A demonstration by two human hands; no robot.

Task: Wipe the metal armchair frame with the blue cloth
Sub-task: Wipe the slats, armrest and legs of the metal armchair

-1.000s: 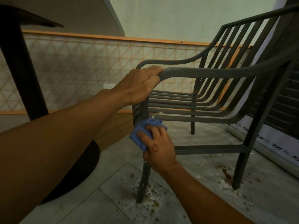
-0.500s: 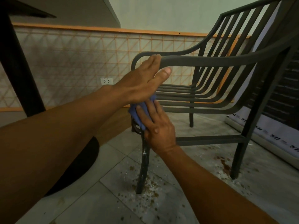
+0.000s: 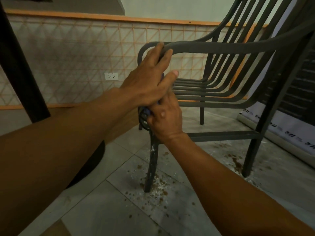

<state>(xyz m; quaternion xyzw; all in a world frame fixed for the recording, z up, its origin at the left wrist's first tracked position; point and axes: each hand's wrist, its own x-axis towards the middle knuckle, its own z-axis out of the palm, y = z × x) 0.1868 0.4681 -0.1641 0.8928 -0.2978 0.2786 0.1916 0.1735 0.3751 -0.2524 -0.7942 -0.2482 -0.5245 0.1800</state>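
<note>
The dark metal armchair (image 3: 221,48) stands on the tiled floor, its near armrest running across the upper middle. My left hand (image 3: 150,80) lies over the front curve of that armrest, fingers stretched out along the bar and thumb sticking out to the right. My right hand (image 3: 164,118) sits just below it against the front upright, shut on the blue cloth (image 3: 147,111). Only small slivers of the cloth show between the two hands; the rest is hidden.
A black table pedestal (image 3: 18,68) and its round base (image 3: 95,160) stand at the left. Brown and white debris (image 3: 153,188) litters the tiles around the chair's front leg. A tiled wall with a white socket (image 3: 111,76) lies behind; a white strip (image 3: 281,130) runs along the right.
My right hand has slid the cloth up the front upright until it sits under my left hand. The left hand has loosened from a grip to outstretched fingers. The view has moved closer.
</note>
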